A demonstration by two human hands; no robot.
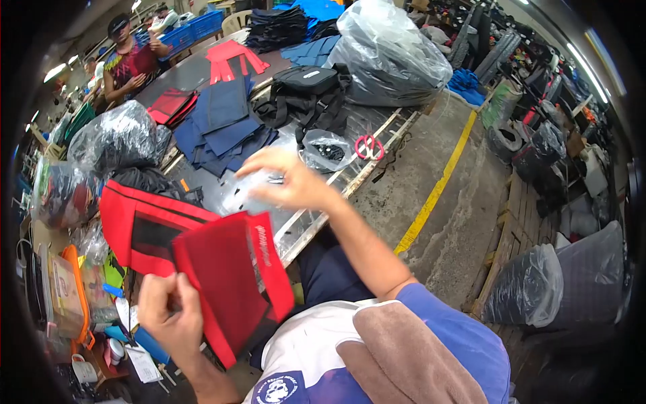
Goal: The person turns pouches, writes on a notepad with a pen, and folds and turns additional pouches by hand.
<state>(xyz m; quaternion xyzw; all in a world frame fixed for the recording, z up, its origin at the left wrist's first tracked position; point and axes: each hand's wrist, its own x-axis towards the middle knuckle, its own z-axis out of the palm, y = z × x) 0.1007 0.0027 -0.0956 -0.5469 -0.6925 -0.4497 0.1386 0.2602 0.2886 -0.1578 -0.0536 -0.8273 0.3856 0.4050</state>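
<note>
Crowded workshop space surrounds a long surface (360,178) whose pale, worn edge slants from near the middle toward the far right. Closest to me is a red panel (219,286) with white lettering along its right strip, held up off the near end of that surface. I have its left edge pinched between thumb and fingers of the left hand (171,310). The right hand (286,180) is blurred, its fingers spread and curved, apart from the panel and above the surface. Just beyond the panel, on the left, I see another red-and-black piece (151,232). Farther along lie a stack of navy cloth pieces (222,131), a black bag (306,81) and, to its right, scissors (369,147) with reddish-pink handles beside a clear pouch (326,151) of small dark parts. A large plastic sack (390,54) bulges at the far right end. On the far left, another person (131,60) stands by the surface. Right of the surface, a yellow line (437,182) crosses the concrete floor (410,182).
</note>
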